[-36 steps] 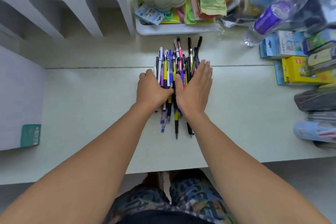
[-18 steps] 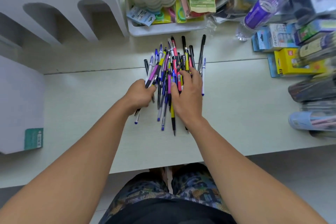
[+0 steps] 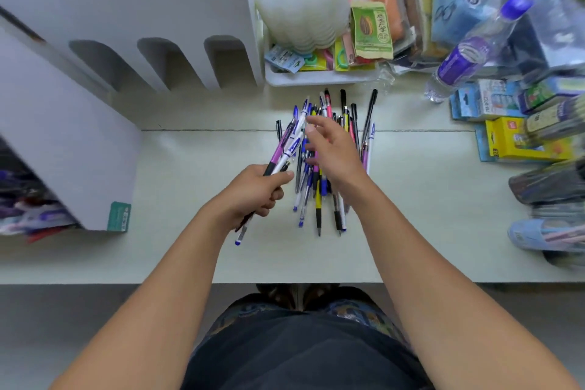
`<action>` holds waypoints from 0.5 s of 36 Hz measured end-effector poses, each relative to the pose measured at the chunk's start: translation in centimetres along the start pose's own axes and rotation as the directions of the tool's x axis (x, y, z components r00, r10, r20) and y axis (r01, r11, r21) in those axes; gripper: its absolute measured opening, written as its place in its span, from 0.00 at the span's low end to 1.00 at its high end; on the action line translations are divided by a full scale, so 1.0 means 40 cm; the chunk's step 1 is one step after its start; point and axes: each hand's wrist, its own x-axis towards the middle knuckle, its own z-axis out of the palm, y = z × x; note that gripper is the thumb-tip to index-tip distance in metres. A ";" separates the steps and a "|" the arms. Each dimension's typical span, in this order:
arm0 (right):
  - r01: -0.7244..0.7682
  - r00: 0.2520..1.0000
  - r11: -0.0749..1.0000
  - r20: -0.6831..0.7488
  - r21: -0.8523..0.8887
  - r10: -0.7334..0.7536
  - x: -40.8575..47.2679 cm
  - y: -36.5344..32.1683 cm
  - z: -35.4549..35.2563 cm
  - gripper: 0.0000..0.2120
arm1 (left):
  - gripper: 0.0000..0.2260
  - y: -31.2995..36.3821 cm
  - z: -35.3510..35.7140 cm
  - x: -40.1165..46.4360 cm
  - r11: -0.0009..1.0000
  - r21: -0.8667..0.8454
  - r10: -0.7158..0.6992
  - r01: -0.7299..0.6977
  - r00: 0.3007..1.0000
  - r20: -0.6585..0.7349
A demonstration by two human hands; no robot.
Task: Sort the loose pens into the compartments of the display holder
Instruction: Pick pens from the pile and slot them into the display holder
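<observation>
Left hand grips a few pens; right hand, fingers loose, hovers over pile; display holder waits at ten o'clock

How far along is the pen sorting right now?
Barely started. The three arched compartments visible in the white display holder show no pens. In hand: the left hand grips a few pens, one purple and one white with blue. The right hand hovers open over the pile of loose pens on the table. Nearly the whole pile is left to sort.
</observation>
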 end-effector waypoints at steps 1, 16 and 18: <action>-0.021 0.996 1.000 0.084 0.017 0.020 -0.003 -0.012 0.008 0.17 | 0.06 0.003 0.003 -0.002 1.000 0.004 -0.001 0.001 1.000 0.015; 0.015 0.998 0.989 0.057 0.148 -0.024 -0.038 0.006 0.138 0.09 | 0.07 -0.060 0.002 -0.073 0.995 -0.070 -0.065 0.071 0.994 0.089; 0.006 0.995 0.985 0.102 0.173 -0.024 -0.050 -0.006 0.171 0.11 | 0.06 -0.071 -0.008 -0.101 0.990 -0.128 -0.055 0.060 0.998 0.043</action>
